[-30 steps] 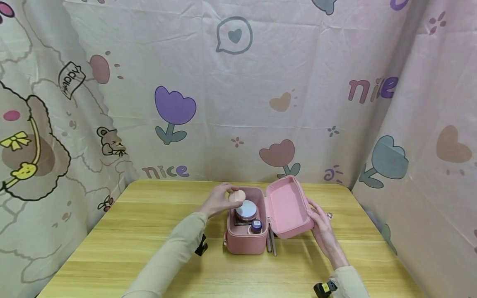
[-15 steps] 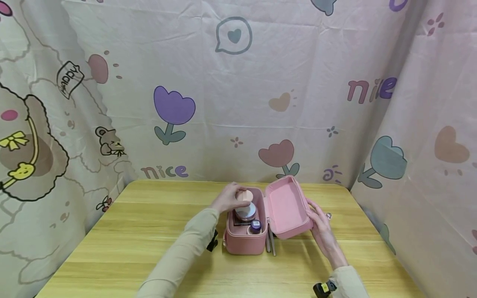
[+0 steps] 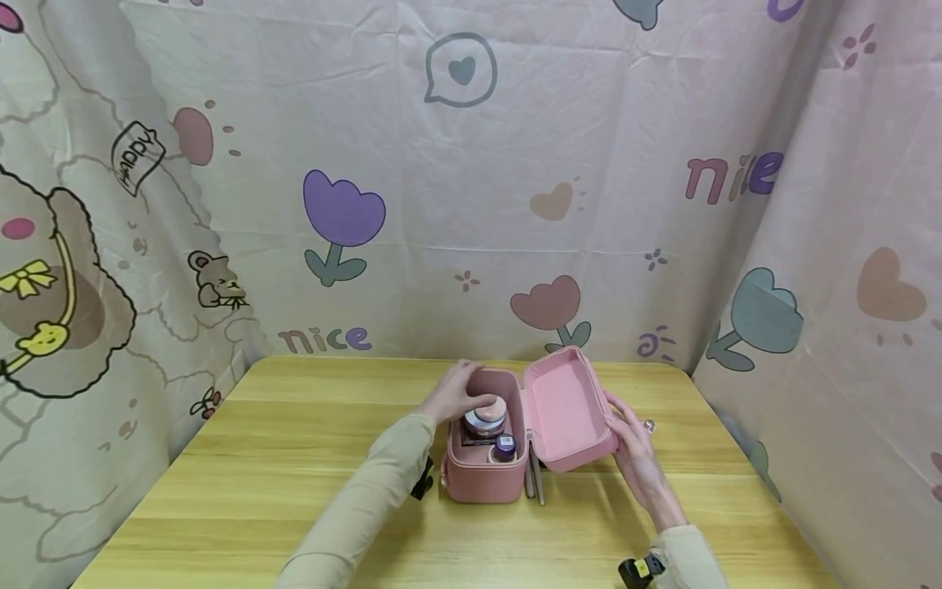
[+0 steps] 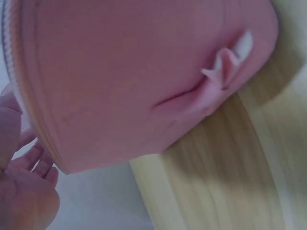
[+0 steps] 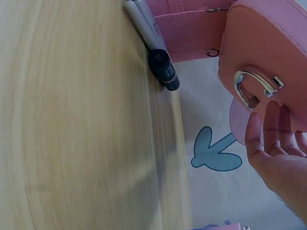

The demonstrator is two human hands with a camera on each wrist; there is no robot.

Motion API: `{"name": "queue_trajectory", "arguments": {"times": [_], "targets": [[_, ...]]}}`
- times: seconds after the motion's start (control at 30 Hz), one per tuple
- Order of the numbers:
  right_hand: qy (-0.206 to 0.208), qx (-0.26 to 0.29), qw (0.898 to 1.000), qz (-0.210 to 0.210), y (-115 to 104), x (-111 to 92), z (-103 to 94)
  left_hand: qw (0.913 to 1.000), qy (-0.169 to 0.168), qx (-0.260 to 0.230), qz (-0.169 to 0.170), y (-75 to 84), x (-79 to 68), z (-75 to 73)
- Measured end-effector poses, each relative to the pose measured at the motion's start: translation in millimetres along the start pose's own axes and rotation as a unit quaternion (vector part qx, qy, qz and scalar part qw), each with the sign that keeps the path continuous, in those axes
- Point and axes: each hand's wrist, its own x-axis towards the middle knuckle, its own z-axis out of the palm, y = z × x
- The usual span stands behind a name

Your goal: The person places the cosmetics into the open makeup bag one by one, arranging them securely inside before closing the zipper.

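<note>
A pink cosmetic case [image 3: 486, 483] stands on the table with its lid [image 3: 568, 409] swung out to the right. My left hand [image 3: 452, 398] reaches over its left wall, thumb right at a beige powder puff [image 3: 491, 407]. The puff lies on a round silver-topped compact [image 3: 482, 424] inside the case; my fingers stand apart from it. Under the compact sits a dark flat palette, and nearer me a small purple-lidded jar [image 3: 504, 446]. My right hand [image 3: 636, 446] holds the lid's outer edge, thumb at the rim. In the right wrist view its fingers rest beside the metal-ended carry handle [image 5: 256, 86].
Slim silver tubes [image 3: 537, 478] lie just right of the case, under the lid's hinge side; a black cap [image 5: 163, 69] shows on them. The wooden table [image 3: 294, 458] ends at a patterned curtain [image 3: 412, 270] behind. A wrist camera [image 3: 640, 570] is by my right sleeve.
My left hand has moved right and lowered the powder puff onto the compact, its fingers now parted from it. My right hand and the lid have stayed in place.
</note>
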Motion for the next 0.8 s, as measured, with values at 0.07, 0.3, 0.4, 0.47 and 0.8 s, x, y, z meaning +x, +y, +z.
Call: {"name": "queue_trajectory", "arguments": {"times": [0.07, 0.3, 0.4, 0.47, 0.8], "targets": [[0.001, 0.000, 1.000, -0.001, 0, 0, 0.5, 0.9997, 0.022, -0.009, -0.002, -2.8, -1.4, -0.1], [-0.015, 0.001, 1.000, -0.012, 0, 0, 0.4, 0.9944, 0.073, -0.073, -0.022, -16.1, -8.7, -1.3], [-0.021, 0.004, 1.000, -0.016, 0, -1, 0.2, 0.9910, 0.069, -0.107, -0.043, -21.6, -11.7, -1.9], [-0.021, 0.004, 1.000, -0.016, 0, -1, 0.6, 0.9882, 0.063, -0.126, -0.059, -24.6, -13.5, -2.5], [-0.031, 0.003, 0.999, -0.024, 1, 0, -0.4, 0.9845, 0.041, -0.152, -0.076, -32.2, -16.6, -2.7]]}}
